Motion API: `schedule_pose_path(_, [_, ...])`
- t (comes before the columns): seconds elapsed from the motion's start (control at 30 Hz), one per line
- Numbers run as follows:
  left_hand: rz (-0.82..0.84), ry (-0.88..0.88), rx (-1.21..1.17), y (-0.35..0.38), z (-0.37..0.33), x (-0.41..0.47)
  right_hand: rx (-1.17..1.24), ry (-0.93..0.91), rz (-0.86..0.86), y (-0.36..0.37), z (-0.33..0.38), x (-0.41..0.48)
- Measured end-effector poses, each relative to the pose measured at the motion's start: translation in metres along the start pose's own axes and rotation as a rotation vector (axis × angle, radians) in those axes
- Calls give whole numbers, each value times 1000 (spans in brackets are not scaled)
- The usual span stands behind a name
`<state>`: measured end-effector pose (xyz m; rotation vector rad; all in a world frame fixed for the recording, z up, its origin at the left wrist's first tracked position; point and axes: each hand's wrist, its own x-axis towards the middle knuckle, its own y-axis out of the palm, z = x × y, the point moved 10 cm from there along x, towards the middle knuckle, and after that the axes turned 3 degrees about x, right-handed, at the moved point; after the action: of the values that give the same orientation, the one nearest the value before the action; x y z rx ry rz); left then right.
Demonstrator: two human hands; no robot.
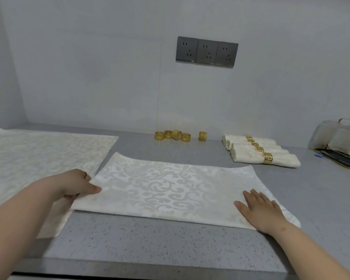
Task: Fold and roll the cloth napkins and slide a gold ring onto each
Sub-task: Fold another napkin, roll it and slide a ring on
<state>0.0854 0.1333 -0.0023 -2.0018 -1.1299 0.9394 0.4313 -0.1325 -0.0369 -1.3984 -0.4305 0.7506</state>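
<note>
**A:** The damask napkin lies folded flat on the countertop. The left hand pinches its left edge, thumb on top.

**B:** The right hand presses flat on its right end, fingers spread (a handy anchor).

**A:** I'd square the edges, then roll tight and even.

**B:** Loose gold rings sit behind the napkin, ringed rolls behind it to the right.

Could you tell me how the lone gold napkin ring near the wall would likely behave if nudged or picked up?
The lone gold napkin ring is an openwork band, so probably light yet stiff. Being round, it might roll if tipped onto its curve. On the smooth countertop it would likely slide when pushed.
</note>
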Motion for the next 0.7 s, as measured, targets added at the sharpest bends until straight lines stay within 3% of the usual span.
schedule_pose_path(0.2, [-195,19,-66,-46,5,-5,-134,-70,74,10,31,-22])
schedule_pose_path(0.3, [-285,-15,-53,-68,12,-9,-164,-231,79,6,61,-34])
schedule_pose_path(0.43, [-359,-37,-23,-92,18,-17,-49,-590,23,1,125,-54])
schedule_pose_path(0.53, [-368,-3,-112,-102,15,-23,39,-797,85,17,177,-77])
schedule_pose_path(0.7, [-352,136,-241,-106,-18,-32,28,-862,99,39,216,-85])
